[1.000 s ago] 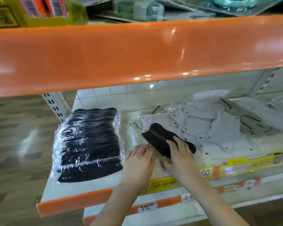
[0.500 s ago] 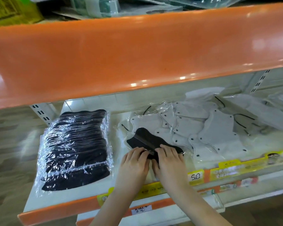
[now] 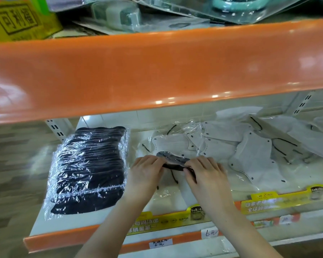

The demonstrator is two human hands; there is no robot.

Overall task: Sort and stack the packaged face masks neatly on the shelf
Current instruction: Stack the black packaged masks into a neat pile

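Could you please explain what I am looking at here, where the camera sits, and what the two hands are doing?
There is no machine here: a person works with bare hands, and the single picture comes from a camera worn on the head, looking forward and down. You see a shop shelf with an orange front edge, under another orange shelf that carries other packaged goods. On the left lies a neat stack of black masks in clear wrappers. On the right, grey-white masks lie loosely spread and overlapping. In the middle, the left hand and the right hand together grip one wrapped black mask, one at each end. Price labels line the shelf front.
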